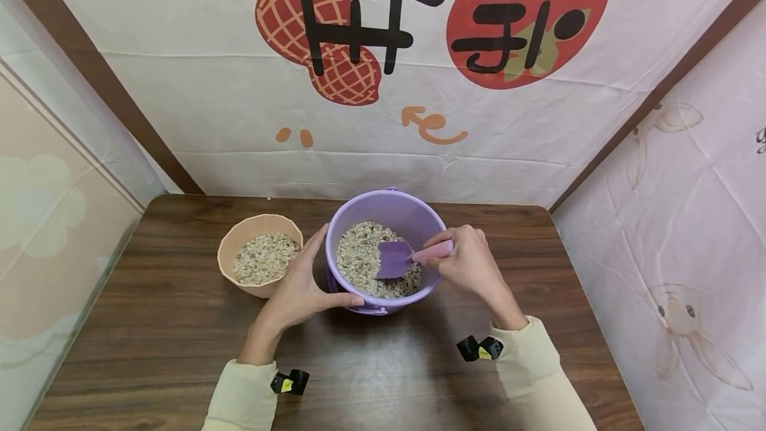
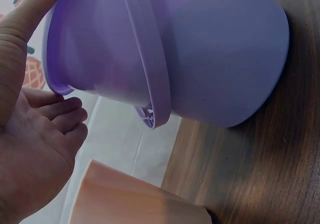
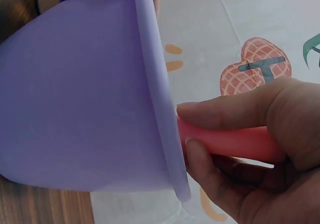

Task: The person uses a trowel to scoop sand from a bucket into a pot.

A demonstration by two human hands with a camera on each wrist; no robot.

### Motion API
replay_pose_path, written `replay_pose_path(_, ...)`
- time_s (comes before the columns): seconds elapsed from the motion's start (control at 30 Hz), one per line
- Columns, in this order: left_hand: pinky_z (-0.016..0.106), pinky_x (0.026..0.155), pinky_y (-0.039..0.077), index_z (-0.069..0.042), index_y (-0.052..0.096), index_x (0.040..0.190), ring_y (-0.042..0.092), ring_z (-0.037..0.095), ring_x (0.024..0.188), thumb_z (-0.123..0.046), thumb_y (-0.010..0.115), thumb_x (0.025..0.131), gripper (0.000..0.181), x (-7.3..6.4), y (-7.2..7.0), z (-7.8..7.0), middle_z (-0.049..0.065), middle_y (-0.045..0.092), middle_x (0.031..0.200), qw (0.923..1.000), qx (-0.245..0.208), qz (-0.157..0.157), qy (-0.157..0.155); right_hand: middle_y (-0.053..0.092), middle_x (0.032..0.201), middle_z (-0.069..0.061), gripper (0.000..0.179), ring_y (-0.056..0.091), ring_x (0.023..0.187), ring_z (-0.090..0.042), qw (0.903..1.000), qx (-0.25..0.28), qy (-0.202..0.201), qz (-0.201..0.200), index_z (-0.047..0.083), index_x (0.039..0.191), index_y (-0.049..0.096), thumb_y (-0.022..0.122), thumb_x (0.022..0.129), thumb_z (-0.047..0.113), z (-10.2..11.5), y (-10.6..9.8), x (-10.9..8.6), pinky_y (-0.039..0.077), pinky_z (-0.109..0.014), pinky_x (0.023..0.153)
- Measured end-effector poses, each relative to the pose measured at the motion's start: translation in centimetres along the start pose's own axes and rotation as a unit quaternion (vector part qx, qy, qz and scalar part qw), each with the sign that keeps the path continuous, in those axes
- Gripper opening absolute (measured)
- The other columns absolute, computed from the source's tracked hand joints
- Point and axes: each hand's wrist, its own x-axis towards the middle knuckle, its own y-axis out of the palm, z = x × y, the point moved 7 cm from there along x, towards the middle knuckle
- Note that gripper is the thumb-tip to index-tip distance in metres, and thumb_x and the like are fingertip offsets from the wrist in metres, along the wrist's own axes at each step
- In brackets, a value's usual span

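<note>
A lilac bucket (image 1: 359, 201) stands upright on the table with pale mixed grain-like bits (image 1: 359, 258) inside. My right hand (image 1: 473, 261) grips the pink handle (image 3: 227, 141) of a small toy shovel, thumb on one side and fingers on the other. The shovel's purple blade (image 1: 395, 259) lies on the grainy bits in the bucket. My left hand (image 1: 302, 291) is spread against the bucket's left side, thumb along the front rim and index finger touching the rim. In the left wrist view its other fingers (image 2: 65, 119) are loosely bent beside the bucket.
A peach-coloured bowl (image 1: 230, 245) with similar grainy bits stands left of the bucket, close by my left hand. The bucket's carrying handle (image 2: 155, 73) hangs down its side. Behind the brown wooden table (image 1: 167, 351) rises a printed white cloth (image 1: 227, 118).
</note>
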Motion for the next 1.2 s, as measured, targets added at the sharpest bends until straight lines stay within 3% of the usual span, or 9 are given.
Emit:
replay_pose_path(0.23,0.058,0.119,0.022,-0.017,0.019,0.163,0.022,0.028,0.151,-0.051,0.099,0.055,0.139,0.0,0.0,0.0,0.006,0.026,0.165,1.0,0.001,0.001,0.001,0.076,0.082,0.01,0.012,0.072,0.078,-0.011,0.9985,0.051,0.016,0.011,0.019,0.085,0.085,0.089,0.076,0.011,-0.1,0.5,0.0,0.059,-0.027,0.065)
replay_pose_path(0.4,0.058,0.119,0.022,-0.016,0.019,0.163,0.022,0.029,0.15,-0.052,0.098,0.055,0.139,0.0,0.0,0.0,0.006,0.026,0.165,1.0,0.004,0.001,0.0,0.076,0.082,0.01,0.012,0.072,0.082,-0.013,0.9981,0.061,0.009,0.003,0.018,0.084,0.085,0.09,0.075,0.012,-0.2,0.8,0.2,0.059,-0.028,0.067)
replay_pose_path(0.67,0.058,0.119,0.022,-0.017,0.021,0.163,0.023,0.028,0.15,-0.053,0.098,0.055,0.138,0.1,-0.1,-0.1,0.005,0.027,0.165,1.0,0.006,0.001,0.005,0.076,0.083,0.013,0.014,0.072,0.087,-0.011,0.992,0.121,0.034,0.009,0.015,0.09,0.085,0.089,0.077,0.013,-0.9,1.7,0.5,0.057,-0.03,0.073)
replay_pose_path(0.9,0.058,0.119,0.022,-0.014,0.022,0.163,0.024,0.028,0.15,-0.051,0.099,0.055,0.138,0.1,-0.1,-0.3,0.005,0.028,0.165,1.0,0.002,0.0,0.009,0.076,0.079,0.01,0.015,0.072,0.084,-0.012,0.9895,0.142,0.02,-0.014,0.014,0.09,0.084,0.09,0.076,0.013,-1.0,2.0,0.7,0.054,-0.025,0.064)
replay_pose_path(1.2,0.058,0.119,0.023,-0.014,0.021,0.163,0.025,0.03,0.15,-0.053,0.098,0.055,0.139,0.2,-0.1,-0.4,0.008,0.028,0.165,0.9999,0.014,0.0,0.007,0.076,0.08,0.012,0.016,0.07,0.084,-0.012,0.9871,0.158,0.008,-0.025,0.016,0.092,0.084,0.089,0.077,0.011,-1.3,2.3,0.7,0.054,-0.025,0.064)
